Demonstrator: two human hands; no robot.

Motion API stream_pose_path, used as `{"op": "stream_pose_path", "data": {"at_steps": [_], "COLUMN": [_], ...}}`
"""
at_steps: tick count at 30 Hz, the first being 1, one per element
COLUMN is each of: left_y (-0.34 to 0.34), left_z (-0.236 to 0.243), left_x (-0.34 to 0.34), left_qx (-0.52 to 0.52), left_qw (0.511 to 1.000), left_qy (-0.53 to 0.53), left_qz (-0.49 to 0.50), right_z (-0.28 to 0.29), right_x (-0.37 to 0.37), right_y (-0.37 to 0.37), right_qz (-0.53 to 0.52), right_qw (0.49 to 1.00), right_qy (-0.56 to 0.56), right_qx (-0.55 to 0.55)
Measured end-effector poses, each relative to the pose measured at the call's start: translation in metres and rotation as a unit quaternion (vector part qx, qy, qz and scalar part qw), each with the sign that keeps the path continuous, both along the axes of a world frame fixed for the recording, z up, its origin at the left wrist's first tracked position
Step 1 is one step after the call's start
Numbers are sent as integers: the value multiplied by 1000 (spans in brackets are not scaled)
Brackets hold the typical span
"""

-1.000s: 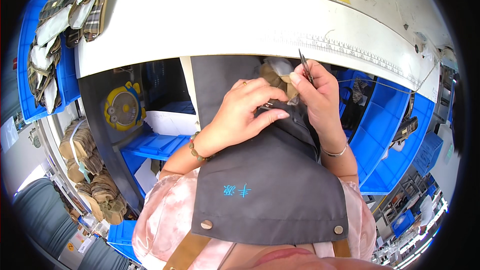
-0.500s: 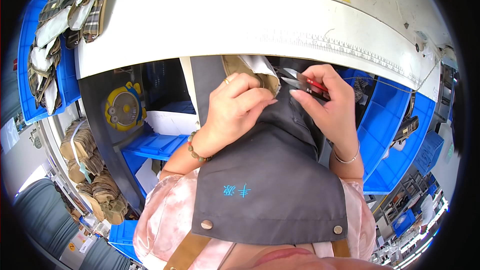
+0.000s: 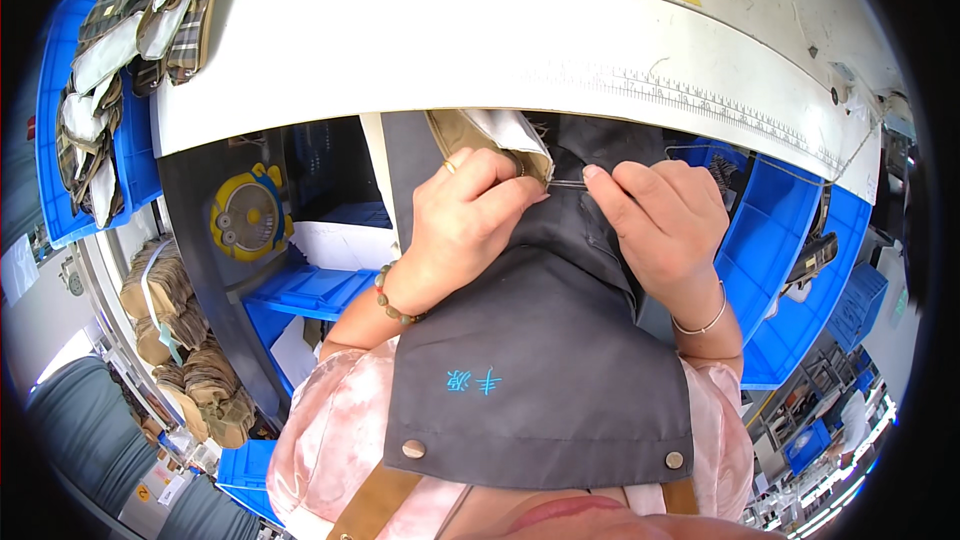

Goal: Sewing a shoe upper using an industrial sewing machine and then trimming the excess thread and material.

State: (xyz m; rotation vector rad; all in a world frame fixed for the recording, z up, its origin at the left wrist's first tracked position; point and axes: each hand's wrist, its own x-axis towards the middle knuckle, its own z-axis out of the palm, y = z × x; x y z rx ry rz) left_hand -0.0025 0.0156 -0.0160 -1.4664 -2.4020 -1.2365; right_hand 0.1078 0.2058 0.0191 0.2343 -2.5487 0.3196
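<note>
My left hand (image 3: pixel 468 208) is closed, thumb and fingers pinching the edge of a khaki and white fabric piece (image 3: pixel 500 132) at the table's front edge. My right hand (image 3: pixel 665 225) is also closed, its fingertips pinching a thin greyish strand, like thread (image 3: pixel 568 184). That strand runs taut between the fabric edge and my right fingertips. Under both hands lies the dark grey apron (image 3: pixel 540 360) over my lap. No snips show now; whether they sit inside my right palm is hidden.
A white table (image 3: pixel 380 50) with a printed ruler scale (image 3: pixel 700 100) stretches ahead. Blue bins (image 3: pixel 765 250) stand at the right; another blue bin (image 3: pixel 140 160) holds plaid fabric pieces (image 3: pixel 95 110) at the left. A yellow fan (image 3: pixel 248 215) and khaki bundles (image 3: pixel 165 300) are at left.
The red and black snips in my right hand are out of sight. My right hand has turned and closed on the strand, now pulled taut. My left hand keeps its grip on the fabric.
</note>
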Motion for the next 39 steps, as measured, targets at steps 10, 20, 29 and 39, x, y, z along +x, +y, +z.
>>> {"op": "stream_pose_path", "data": {"at_steps": [10,20,29,39], "left_y": [-4,2,12,8], "left_z": [-1,-6,-3,2], "left_x": [-1,10,30,17], "left_qx": [-13,63,91,115], "left_qw": [999,995,996,992], "left_qy": [39,67,5,-29], "left_qz": [-12,32,-22,-33], "right_z": [4,-20,-30,-33], "right_x": [2,5,8,6], "right_y": [-7,-18,-28,-28], "right_qz": [3,-53,-53,-18], "right_qw": [999,679,646,642], "right_qy": [-10,-284,-210,-212], "right_qx": [50,-675,-732,-737]}}
